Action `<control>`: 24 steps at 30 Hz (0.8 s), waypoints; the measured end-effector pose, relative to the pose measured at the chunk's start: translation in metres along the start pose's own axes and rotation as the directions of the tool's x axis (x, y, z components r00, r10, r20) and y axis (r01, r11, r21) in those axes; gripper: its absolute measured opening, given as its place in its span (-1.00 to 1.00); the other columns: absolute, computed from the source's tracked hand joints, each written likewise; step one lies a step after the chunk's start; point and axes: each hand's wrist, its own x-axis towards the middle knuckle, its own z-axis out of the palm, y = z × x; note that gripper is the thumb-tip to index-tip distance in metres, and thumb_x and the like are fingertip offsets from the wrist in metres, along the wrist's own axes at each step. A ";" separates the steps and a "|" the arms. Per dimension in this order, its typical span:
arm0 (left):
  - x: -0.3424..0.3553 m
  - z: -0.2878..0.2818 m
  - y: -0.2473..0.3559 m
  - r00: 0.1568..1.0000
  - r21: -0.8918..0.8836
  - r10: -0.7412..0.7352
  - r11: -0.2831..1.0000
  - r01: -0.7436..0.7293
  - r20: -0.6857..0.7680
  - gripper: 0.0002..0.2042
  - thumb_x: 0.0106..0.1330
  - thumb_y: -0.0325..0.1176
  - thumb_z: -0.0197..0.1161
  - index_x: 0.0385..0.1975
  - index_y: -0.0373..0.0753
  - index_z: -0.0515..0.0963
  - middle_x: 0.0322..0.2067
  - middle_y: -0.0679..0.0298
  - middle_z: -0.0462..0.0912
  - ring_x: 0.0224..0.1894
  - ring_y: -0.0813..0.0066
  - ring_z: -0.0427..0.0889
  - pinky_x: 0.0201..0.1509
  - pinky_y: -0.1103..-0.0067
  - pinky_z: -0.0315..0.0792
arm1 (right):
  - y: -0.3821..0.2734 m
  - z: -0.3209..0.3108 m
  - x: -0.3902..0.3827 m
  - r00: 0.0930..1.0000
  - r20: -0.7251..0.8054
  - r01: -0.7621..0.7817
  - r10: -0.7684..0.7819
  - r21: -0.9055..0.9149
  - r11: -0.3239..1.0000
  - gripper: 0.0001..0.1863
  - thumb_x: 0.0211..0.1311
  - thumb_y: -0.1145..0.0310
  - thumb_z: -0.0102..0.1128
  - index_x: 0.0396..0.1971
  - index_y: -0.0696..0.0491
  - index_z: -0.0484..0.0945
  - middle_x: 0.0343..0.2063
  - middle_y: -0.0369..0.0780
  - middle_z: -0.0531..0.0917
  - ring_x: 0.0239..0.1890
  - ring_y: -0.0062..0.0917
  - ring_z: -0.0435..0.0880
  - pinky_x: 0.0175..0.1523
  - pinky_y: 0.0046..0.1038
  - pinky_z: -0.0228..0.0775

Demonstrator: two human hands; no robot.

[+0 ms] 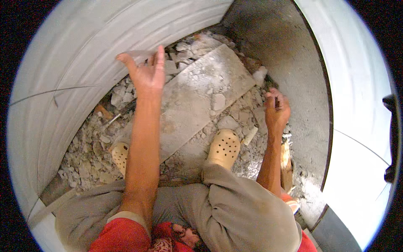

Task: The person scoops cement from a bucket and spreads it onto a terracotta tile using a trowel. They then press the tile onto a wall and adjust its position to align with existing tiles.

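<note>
My left hand (148, 75) is raised over the far left edge of a large dusty slab (193, 98), close to the white ribbed wall. Its thumb and one finger spread wide apart, with a pale blur between them that I cannot make out. On the right, my right hand (277, 110) hangs beside the grey wall with its fingers curled in. What those fingers hold, if anything, is hidden. Below and left of that hand lies a small cream paint roller (250, 136) on the rubble. Broken plaster and stone pieces (121, 95) surround the slab.
The white ribbed wall (105, 46) curves along the left, and a grey cement wall (300, 84) stands at the right. My feet in cream clogs (224, 147) are on the debris. A piece of wood (286, 166) leans near my right forearm. A thin whitish rod (112, 120) lies at left.
</note>
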 end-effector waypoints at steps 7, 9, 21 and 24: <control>0.008 -0.004 0.005 0.995 0.036 -0.027 0.999 0.023 0.095 0.05 0.07 0.23 0.38 0.45 -0.14 -0.06 0.45 0.02 -0.21 0.47 0.06 -0.10 0.44 0.08 0.23 | 0.017 -0.032 -0.059 0.914 0.347 -0.075 0.210 -0.365 0.928 -0.80 0.24 0.25 0.17 -0.26 0.01 0.68 -0.30 -0.04 0.69 -0.25 -0.05 0.67 -0.12 -0.12 0.50; 0.014 -0.006 0.006 0.996 -0.003 -0.057 0.998 0.057 0.066 0.05 0.04 0.21 0.42 0.43 -0.17 -0.01 0.44 0.02 -0.17 0.46 0.05 -0.07 0.44 0.06 0.22 | 0.025 -0.037 -0.080 0.919 0.327 -0.065 0.219 -0.423 0.904 -0.79 0.24 0.26 0.15 -0.28 0.04 0.67 -0.34 -0.03 0.68 -0.29 -0.04 0.66 -0.16 -0.07 0.49; 0.042 -0.025 0.022 0.969 -0.095 -0.234 0.966 0.241 0.078 0.37 -0.19 0.17 0.58 0.45 -0.35 -0.30 0.46 -0.05 -0.19 0.48 -0.05 -0.08 0.43 0.03 0.19 | 0.058 -0.047 -0.214 0.667 -0.277 -0.720 0.691 0.000 0.694 -0.83 0.23 0.45 0.12 -0.21 0.18 0.51 -0.27 0.01 0.62 -0.17 -0.09 0.61 0.00 -0.19 0.41; 0.042 -0.024 0.022 0.971 -0.160 -0.240 0.959 0.235 -0.012 0.38 -0.20 0.15 0.59 0.45 -0.33 -0.32 0.47 -0.04 -0.24 0.50 -0.05 -0.14 0.42 0.03 0.21 | 0.053 -0.049 -0.248 0.662 -0.302 -0.736 0.686 -0.091 0.671 -0.85 0.24 0.48 0.08 -0.22 0.18 0.48 -0.27 0.00 0.58 -0.17 -0.07 0.56 0.00 -0.18 0.37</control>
